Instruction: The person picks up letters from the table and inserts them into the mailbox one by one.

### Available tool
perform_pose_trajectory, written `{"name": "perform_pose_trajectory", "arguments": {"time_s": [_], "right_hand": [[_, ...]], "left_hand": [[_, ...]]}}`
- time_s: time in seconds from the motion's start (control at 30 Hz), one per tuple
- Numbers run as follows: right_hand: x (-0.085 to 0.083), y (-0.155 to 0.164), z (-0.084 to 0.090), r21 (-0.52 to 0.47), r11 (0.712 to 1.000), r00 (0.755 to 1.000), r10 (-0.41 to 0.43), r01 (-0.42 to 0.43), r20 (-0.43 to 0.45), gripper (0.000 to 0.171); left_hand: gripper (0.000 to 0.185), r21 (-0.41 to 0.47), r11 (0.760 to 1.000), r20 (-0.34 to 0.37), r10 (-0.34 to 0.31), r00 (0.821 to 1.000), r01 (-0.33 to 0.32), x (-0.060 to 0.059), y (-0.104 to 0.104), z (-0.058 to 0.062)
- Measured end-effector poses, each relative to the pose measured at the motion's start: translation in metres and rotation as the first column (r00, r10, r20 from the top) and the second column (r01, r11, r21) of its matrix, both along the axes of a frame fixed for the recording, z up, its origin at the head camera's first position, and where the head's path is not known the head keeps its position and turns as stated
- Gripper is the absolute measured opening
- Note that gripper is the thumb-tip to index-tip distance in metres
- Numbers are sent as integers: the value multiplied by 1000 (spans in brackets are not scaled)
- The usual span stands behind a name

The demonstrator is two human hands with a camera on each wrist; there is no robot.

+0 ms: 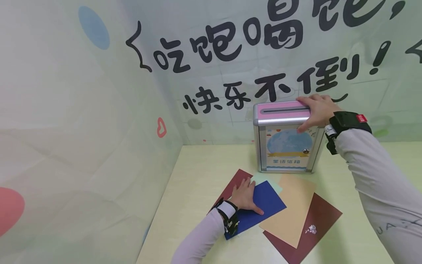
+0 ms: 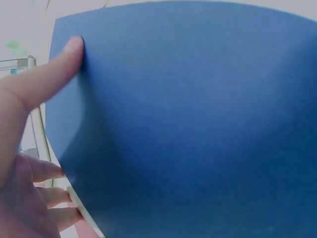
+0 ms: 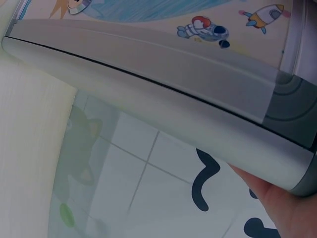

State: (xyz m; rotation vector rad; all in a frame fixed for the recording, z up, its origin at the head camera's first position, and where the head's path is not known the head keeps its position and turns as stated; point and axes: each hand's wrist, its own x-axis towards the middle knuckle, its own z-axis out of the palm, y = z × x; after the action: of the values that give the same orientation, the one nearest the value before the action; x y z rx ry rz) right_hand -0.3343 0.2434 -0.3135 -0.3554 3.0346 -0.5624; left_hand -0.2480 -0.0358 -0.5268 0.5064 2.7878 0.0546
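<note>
A metal box [image 1: 285, 146] with a pink slotted top and a cartoon picture on its front stands on the table by the back wall. My right hand [image 1: 316, 110] grips its top right corner, fingers over the lid and thumb on the front. In the right wrist view, the box's [image 3: 163, 84] silver edge fills the frame above my palm [image 3: 287, 210]. Nearer to me, my left hand [image 1: 245, 196] holds a blue sheet [image 1: 263, 205] that tops a fan of papers. In the left wrist view the thumb [image 2: 69, 54] lies on the blue sheet [image 2: 198, 124] and the fingers [image 2: 54, 193] curl at its edge.
Under the blue sheet lie a dark red sheet [image 1: 235, 183], a pale green one [image 1: 263, 179], a tan one [image 1: 291, 209] and another dark red one [image 1: 313, 227]. The pale wooden table [image 1: 197, 172] sits in a corner between a printed left wall and a lettered back wall.
</note>
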Motion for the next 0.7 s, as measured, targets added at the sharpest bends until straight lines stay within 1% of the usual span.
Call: {"name": "perform_pose_trajectory", "arguments": {"time_s": [0.2, 0.3, 0.47, 0.6, 0.7], "right_hand": [[0, 0, 0, 1, 1000, 1000, 1, -1, -7, 100], [0, 0, -1, -1, 1000, 1000, 0, 0, -8, 100], [0, 0, -1, -1, 1000, 1000, -1, 1, -17, 99], [-1, -1, -1, -4, 1000, 1000, -4, 4, -18, 99], [-2, 0, -1, -5, 1000, 1000, -9, 9, -16, 100]], "left_hand": [[101, -62, 998, -2, 5, 1000, -5, -2, 2, 3], [100, -59, 998, -14, 23, 1000, -24, -2, 4, 5], [100, -26, 998, -63, 55, 996, -57, -2, 6, 8], [102, -46, 998, -101, 39, 994, -44, -3, 7, 10], [95, -51, 998, -123, 23, 992, -30, -6, 7, 12]]}}
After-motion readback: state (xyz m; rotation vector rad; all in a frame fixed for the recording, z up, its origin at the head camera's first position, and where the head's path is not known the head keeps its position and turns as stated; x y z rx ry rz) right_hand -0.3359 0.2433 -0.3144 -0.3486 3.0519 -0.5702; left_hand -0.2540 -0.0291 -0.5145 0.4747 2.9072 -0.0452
